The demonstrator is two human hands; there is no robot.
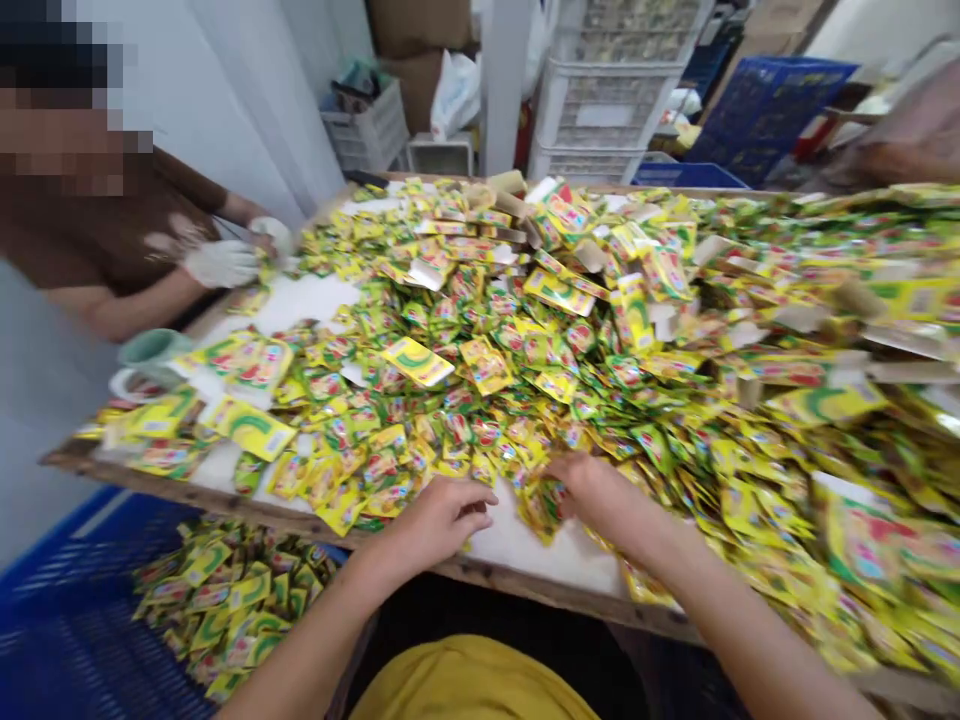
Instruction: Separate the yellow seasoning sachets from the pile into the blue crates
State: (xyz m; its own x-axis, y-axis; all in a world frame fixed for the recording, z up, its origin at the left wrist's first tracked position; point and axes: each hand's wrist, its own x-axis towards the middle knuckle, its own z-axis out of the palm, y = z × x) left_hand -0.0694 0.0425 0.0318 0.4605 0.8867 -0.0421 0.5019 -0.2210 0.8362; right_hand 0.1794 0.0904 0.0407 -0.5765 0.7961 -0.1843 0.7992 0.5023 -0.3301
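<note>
My left hand (442,515) hovers low over the bare white strip at the table's front edge. Its fingers are loosely bent, thumb and index apart, with nothing seen in them. Just to the right, my right hand (583,487) curls around a small cluster of yellow-green sachets (541,505); the undersides of its fingers are hidden. Around both hands spreads a deep heap of small shiny sachets (457,430). Flat yellow cartons (418,361), some with torn-looking open flaps, lie scattered over the heap.
Beneath the table's left front edge stands a blue crate (67,600) holding yellow cartons. A green mug (154,347) is at the left corner. Across the left end, a person in white gloves (221,263) handles sachets. White crates (592,105) are stacked behind.
</note>
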